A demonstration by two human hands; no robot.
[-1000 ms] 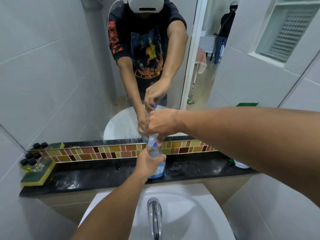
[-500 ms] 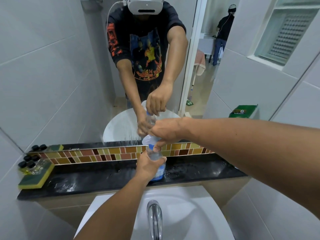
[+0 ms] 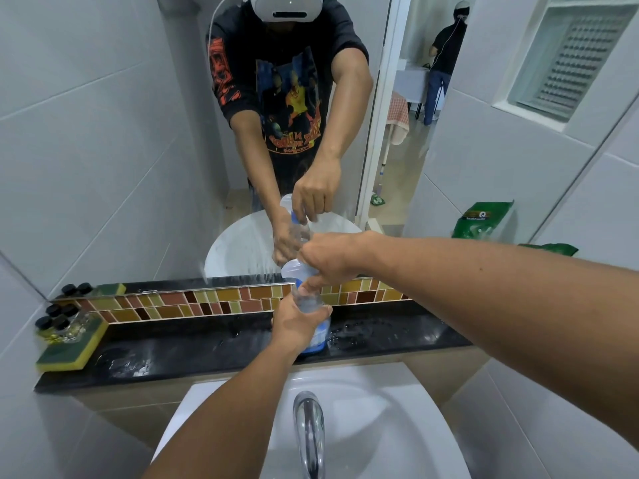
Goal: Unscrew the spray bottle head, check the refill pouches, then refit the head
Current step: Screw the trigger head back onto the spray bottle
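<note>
A: Where is the clear plastic spray bottle with the blue label (image 3: pixel 315 335)?

B: Upright on the black stone bench (image 3: pixel 193 350), near the middle of its length and close to the front edge, just behind the white basin (image 3: pixel 380 420).

A: And the left hand (image 3: pixel 297 324)?

B: Its fingers (image 3: pixel 323 311) are curled tight around the bottle's body, so the lower half is mostly covered. Only the blue base shows below the palm.

A: The head?

B: The white and blue trigger spray head (image 3: pixel 293 272) sits on top of the neck. The right hand (image 3: pixel 328 257) comes in from the right and closes over it, thumb and fingers pinched at the collar just above the left hand. I cannot tell whether the head is loose or fully seated.

A: So both hands touch the bottle?

B: Yes, one stacked over the other, nearly touching.

A: What else is on the bench?

B: At the left end, a yellow and green sponge (image 3: pixel 69 350) with small black-capped glass bottles (image 3: pixel 57 323) standing on it. Water drops lie on the stone to the right of the bottle. Along the back edge runs a strip of brown and yellow mosaic tiles (image 3: pixel 193 304), with the mirror (image 3: pixel 138 150) above it.

A: The pouches?

B: One green refill pouch (image 3: pixel 553 249) shows at the far right, partly hidden behind the right forearm, with its reflection in the mirror. A chrome tap (image 3: pixel 309 430) juts over the basin.
</note>
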